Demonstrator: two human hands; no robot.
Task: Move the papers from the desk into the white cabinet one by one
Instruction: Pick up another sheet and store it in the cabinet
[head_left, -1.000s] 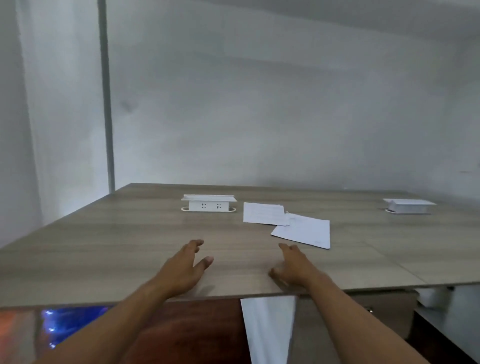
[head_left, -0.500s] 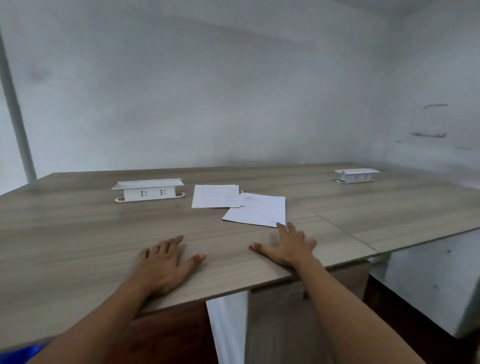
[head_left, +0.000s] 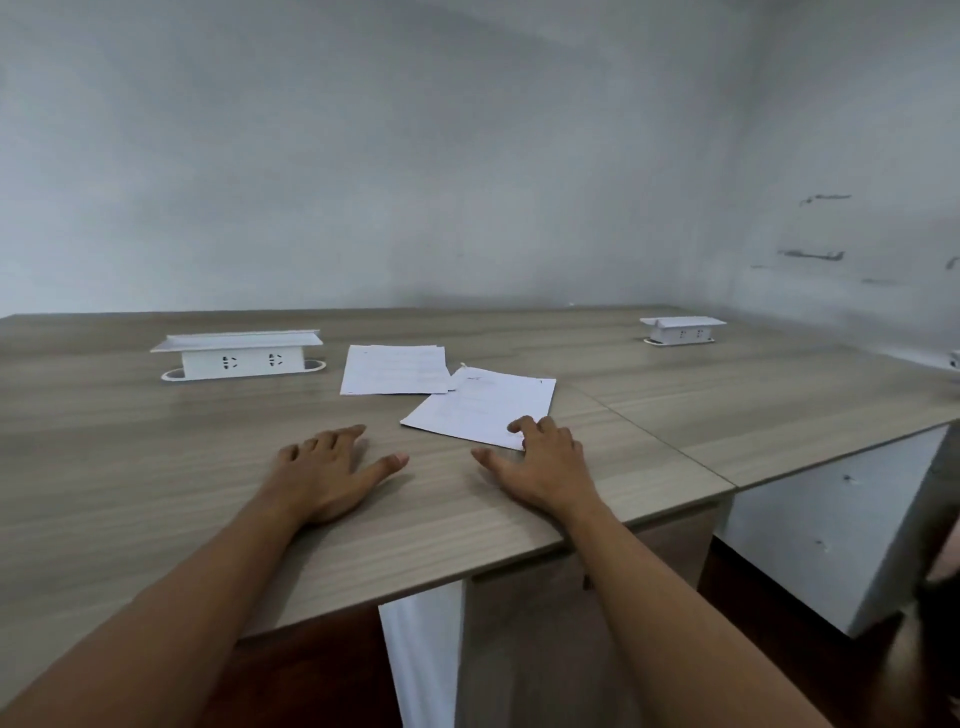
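Observation:
Two white papers lie on the wooden desk (head_left: 130, 457). The nearer paper (head_left: 480, 402) is skewed, and its far corner overlaps the farther paper (head_left: 392, 369). My right hand (head_left: 540, 460) lies flat on the desk with its fingertips on the near right corner of the nearer paper. My left hand (head_left: 330, 467) rests flat on the bare desk, fingers spread, to the left of that paper and apart from it. The white cabinet is out of view.
A white pop-up socket box (head_left: 239, 353) stands left of the papers, and a second socket box (head_left: 680, 330) stands far right. A second desk (head_left: 779, 395) adjoins on the right with a white panel (head_left: 831, 525) beneath. Walls close the back and right.
The view has swung right and drawn closer. My right hand slid forward from the desk edge until its fingertips reached the nearer paper's corner. My left hand stayed flat on the desk.

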